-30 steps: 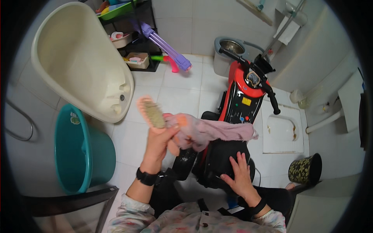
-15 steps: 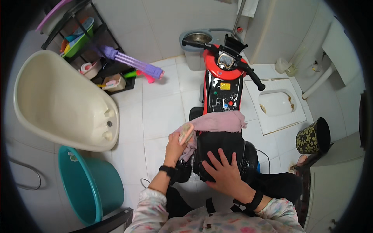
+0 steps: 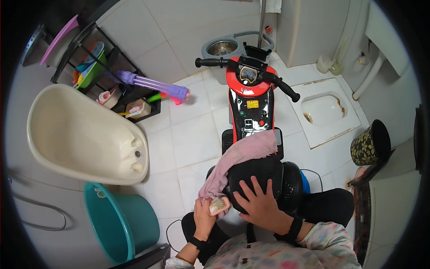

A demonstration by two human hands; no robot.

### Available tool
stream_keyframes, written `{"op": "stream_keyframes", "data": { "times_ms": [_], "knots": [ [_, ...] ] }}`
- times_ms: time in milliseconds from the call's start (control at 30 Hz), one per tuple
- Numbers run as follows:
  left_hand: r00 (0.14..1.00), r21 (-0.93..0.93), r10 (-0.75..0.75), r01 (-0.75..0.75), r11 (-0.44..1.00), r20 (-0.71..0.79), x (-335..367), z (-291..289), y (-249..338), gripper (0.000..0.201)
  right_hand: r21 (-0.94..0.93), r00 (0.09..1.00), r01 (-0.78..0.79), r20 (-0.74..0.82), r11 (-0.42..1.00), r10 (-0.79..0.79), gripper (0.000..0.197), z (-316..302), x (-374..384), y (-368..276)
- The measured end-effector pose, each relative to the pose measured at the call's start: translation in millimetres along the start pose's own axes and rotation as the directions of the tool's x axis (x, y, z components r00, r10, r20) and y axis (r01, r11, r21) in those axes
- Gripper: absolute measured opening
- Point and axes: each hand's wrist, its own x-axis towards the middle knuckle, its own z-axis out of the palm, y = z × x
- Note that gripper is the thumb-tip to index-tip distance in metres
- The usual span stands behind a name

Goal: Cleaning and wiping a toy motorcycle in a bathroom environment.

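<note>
A red and black ride-on toy motorbike point(image 3: 251, 101) stands before me, with its black seat point(image 3: 264, 168) nearest my body. My right hand point(image 3: 262, 204) lies flat on that seat, fingers spread, holding nothing. A damp-looking pink towel point(image 3: 242, 152) drapes across the seat's front and hangs down its left side. My left hand point(image 3: 204, 219) is closed around a small pink-orange scrub brush point(image 3: 219, 206), its pale bristles facing up. The brush is beside the towel's lower end, at the seat's left rear. My left palm is hidden.
At left are a cream baby bathtub point(image 3: 80, 134), a teal bucket point(image 3: 143, 222) and a black rack point(image 3: 118, 60) with a purple toy gun point(image 3: 152, 84). A grey mop bucket point(image 3: 221, 49) stands behind the handlebars. Right are a squat toilet point(image 3: 327, 112) and a patterned bin point(image 3: 369, 143).
My left hand has moved back toward me with the brush, and the towel's left end now stretches further down. My right hand stays on the seat. The view has shifted slightly.
</note>
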Motion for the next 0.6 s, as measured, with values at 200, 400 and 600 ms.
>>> {"op": "stream_keyframes", "data": {
  "times_ms": [200, 400, 600],
  "knots": [
    [0.907, -0.143, -0.408, 0.392, 0.909, -0.103, 69.1, 29.6, -33.5, 0.038, 0.009, 0.999, 0.001, -0.043, 1.0, -0.001, 0.065, 1.7, 8.8, 5.6],
    [0.788, -0.704, -0.615, 0.458, 0.543, 0.039, 109.0, -3.5, -74.1, 0.023, -0.005, 0.999, -0.016, -0.048, 1.0, 0.016, 0.066, 5.4, 8.3, 13.6],
    [0.966, -0.746, -0.258, 0.19, 0.638, 0.026, 58.2, -27.7, -4.0, 0.038, 0.008, 1.0, -0.025, -0.012, 1.0, 0.025, 0.069, 3.5, 8.7, 14.4]
  ]
}}
